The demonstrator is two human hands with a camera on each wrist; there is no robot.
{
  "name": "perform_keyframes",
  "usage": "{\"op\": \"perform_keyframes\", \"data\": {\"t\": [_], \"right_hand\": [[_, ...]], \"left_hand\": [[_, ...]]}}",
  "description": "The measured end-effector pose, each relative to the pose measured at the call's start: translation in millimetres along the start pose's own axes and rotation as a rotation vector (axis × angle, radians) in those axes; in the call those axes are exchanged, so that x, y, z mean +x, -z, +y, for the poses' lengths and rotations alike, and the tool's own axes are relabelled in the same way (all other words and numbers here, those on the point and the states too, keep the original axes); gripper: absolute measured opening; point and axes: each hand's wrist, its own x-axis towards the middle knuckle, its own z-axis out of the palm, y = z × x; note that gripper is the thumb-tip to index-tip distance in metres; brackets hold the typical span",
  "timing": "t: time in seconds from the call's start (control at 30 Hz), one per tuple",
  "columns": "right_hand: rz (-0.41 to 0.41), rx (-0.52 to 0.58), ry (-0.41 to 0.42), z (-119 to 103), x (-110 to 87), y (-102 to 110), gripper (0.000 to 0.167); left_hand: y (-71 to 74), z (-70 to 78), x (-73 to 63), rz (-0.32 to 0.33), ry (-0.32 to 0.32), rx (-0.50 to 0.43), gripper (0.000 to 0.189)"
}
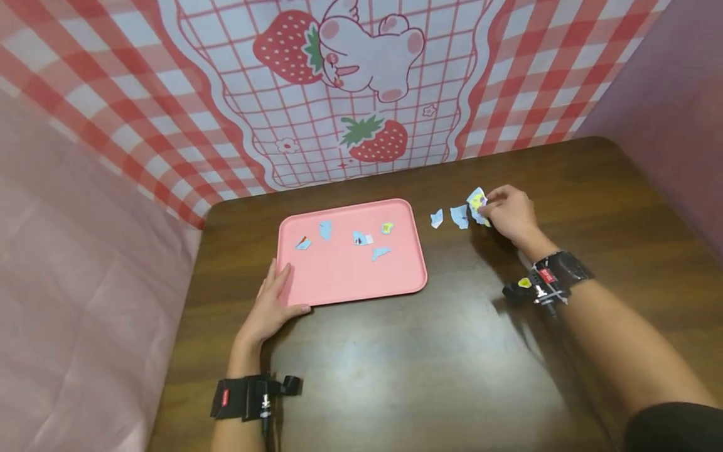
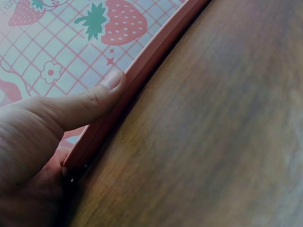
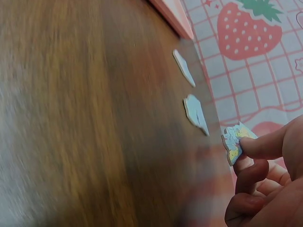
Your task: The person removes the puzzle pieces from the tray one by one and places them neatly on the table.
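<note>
My right hand (image 1: 513, 215) pinches a yellow, light blue and purple puzzle piece (image 3: 233, 143) between thumb and fingers, to the right of the tray. Two light blue puzzle pieces lie in a row beside it, the nearer one (image 1: 459, 216) broader and the farther one (image 1: 437, 218) smaller. At the left front corner of the pink tray (image 1: 350, 282), my left hand (image 1: 270, 311) rests with its thumb along the front rim and its fingers over the left rim. Several small puzzle pieces lie spread in the tray, among them a yellow one (image 1: 386, 228) and a torn-looking blue one (image 1: 380, 253).
The wooden table (image 1: 367, 376) runs up to a cloth (image 1: 429, 75) printed with strawberries and red checks. Pink fabric (image 1: 85, 282) hangs at the left side. Both wrists wear black straps with cameras, and a cable trails along the right arm.
</note>
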Motion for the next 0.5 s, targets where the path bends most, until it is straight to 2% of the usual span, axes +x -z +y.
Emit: {"op": "perform_keyframes", "data": {"t": [0.2, 0.5], "right_hand": [[0.016, -0.022, -0.026, 7.8, 3.0, 10.5, 0.028], [0.015, -0.052, -0.048, 19.3, 5.7, 4.5, 0.026]], "left_hand": [[0.7, 1.6, 1.8, -0.013, -0.002, -0.004, 0.108], [0.7, 0.4, 1.8, -0.011, -0.006, 0.002, 0.108]]}}
